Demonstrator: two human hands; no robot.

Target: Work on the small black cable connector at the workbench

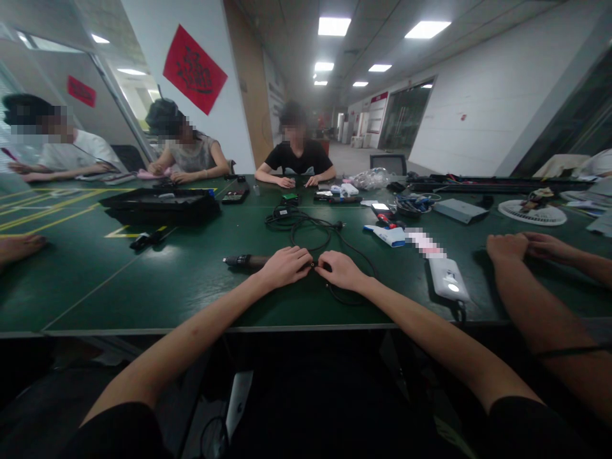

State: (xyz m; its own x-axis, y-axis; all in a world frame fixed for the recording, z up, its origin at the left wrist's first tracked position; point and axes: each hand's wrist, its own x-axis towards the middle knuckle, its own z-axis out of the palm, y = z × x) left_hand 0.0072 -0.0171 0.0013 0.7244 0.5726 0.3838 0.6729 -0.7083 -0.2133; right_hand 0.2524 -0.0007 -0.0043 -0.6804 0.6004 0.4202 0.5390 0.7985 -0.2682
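Near the front of the green table [157,287], my left hand [287,266] is closed around the rear of a dark electric screwdriver [246,261], whose tip points left. Close beside it, my right hand [340,269] pinches a dark cable end at the back of the screwdriver. A small metallic spot shows between both sets of fingertips; whether the plug is seated, I cannot tell. The black cable [306,220] loops across the table beyond my hands, and part of it curves out under my right hand.
A black tray [162,207] stands at the left. A white power adapter [448,279] and a blue-and-white packet [386,234] lie to the right. A co-worker's hands [526,245] rest at the far right. Several people sit around the table.
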